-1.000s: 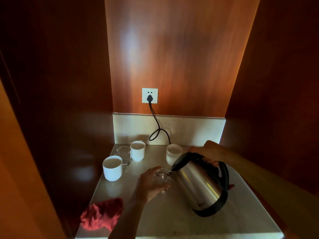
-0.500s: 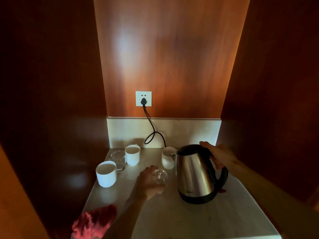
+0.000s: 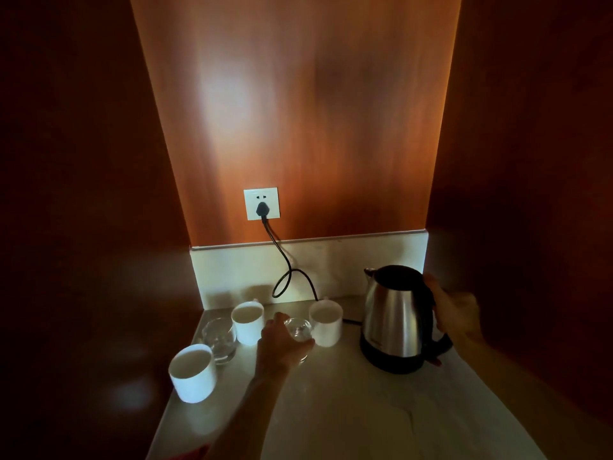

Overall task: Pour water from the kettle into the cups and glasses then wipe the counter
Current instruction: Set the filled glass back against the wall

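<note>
The kettle (image 3: 396, 318) now stands upright; right hand (image 3: 456, 312) grips its handle, left hand (image 3: 282, 341) holds the glass (image 3: 298, 330) left of it.

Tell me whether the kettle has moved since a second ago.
Yes. The kettle was tilted toward the glass; it now stands upright on the counter, farther right of the wall socket, with the right hand on its handle.
</note>
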